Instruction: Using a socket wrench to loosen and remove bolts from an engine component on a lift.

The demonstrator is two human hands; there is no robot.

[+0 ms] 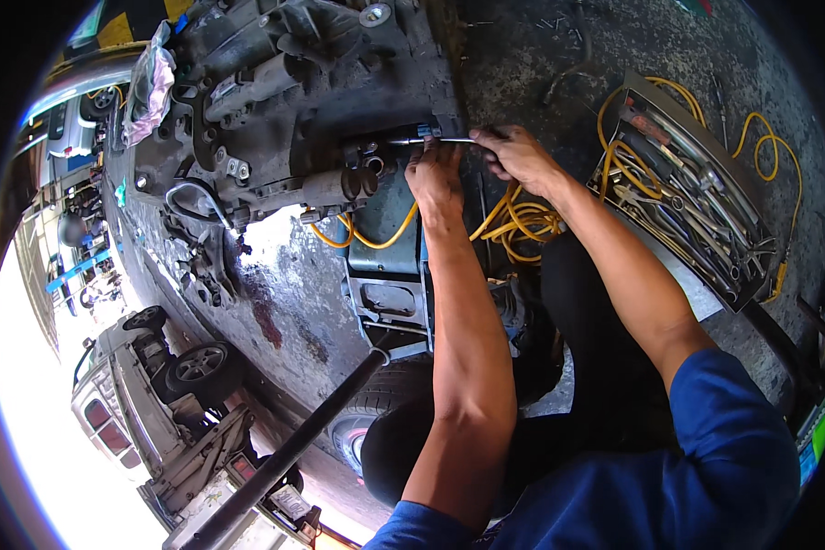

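Observation:
A slim shiny metal bar tool (458,140) lies level across the lower edge of a large dark, greasy vehicle gearbox or engine housing (339,110). My right hand (515,156) has its fingers curled round the bar's right end. Around its middle, my left hand (435,176) is closed, just under the housing, and hides part of the bar. The bar's left end reaches into the recess of the housing, beside a small blue part (423,131). Shadow and my fingers keep me from telling the tool's exact kind or what its tip touches.
A green floor jack (385,243) stands below the housing, its long black handle (293,445) slanting to the lower left. Yellow hose (522,225) coils beside it. An open metal toolbox (683,192) full of wrenches sits right. Vehicles (147,394) stand at left.

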